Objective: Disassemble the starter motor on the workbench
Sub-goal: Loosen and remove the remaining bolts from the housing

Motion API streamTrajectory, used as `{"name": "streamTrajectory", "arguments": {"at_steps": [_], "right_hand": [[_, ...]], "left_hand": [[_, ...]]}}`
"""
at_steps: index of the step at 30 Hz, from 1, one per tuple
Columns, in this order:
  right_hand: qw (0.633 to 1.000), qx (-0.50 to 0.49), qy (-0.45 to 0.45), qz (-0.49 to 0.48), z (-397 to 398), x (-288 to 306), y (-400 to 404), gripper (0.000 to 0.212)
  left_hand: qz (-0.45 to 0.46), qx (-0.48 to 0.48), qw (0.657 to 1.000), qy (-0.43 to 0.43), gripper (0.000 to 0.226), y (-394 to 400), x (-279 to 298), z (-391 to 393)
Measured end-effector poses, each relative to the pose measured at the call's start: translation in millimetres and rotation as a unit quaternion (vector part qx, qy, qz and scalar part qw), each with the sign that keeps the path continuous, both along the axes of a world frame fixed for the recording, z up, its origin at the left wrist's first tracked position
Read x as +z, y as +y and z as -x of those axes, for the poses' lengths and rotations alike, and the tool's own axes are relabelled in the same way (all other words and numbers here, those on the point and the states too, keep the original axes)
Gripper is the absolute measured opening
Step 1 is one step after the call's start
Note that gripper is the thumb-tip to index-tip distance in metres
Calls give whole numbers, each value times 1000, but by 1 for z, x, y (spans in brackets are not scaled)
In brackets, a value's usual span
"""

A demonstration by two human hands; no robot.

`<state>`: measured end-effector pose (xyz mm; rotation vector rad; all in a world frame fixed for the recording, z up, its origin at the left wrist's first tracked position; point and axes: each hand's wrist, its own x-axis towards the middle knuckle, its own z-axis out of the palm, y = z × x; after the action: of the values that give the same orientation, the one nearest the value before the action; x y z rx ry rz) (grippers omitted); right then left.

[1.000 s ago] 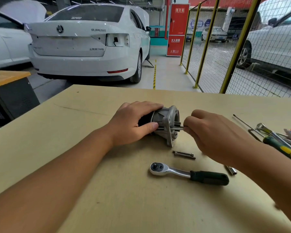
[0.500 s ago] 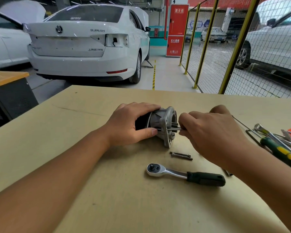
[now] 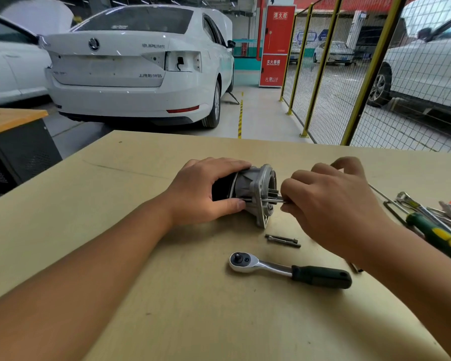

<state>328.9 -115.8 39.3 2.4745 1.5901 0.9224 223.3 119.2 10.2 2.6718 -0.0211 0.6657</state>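
A white car (image 3: 130,66) sits in the upper left of the frame, behind the bench (image 3: 115,191). In the middle, the left hand (image 3: 206,191) wraps round the dark back end of the motor (image 3: 253,191), which lies on its side on the bench. Just right of it, the right hand (image 3: 331,201) pinches a thin bolt (image 3: 275,200) that sticks out of the motor's grey end. Below lie two loose bolts (image 3: 283,240) and a ratchet (image 3: 289,270). More tools (image 3: 432,220) lie at the right edge. A yellow fence (image 3: 370,74) stands in the upper right.
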Motion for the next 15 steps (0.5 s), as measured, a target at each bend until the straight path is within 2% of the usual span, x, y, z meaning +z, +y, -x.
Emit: {"name": "streamTrajectory", "arguments": {"at_steps": [2,7,12,15], "right_hand": [[1000,7,9,2,1,0,0,16],[997,43,63,-8,0,0,0,13],[986,69,150,-30,-3,-5,1,35],[987,69,137,-37,-7,-5,0,30]], "left_hand": [[1,0,1000,-1,73,1,0,0],[14,2,1000,-17,56,4,-4,-3],[5,4,1000,-23,57,5,-6,-3],[19,2,1000,-22,59,5,-6,-3]]}}
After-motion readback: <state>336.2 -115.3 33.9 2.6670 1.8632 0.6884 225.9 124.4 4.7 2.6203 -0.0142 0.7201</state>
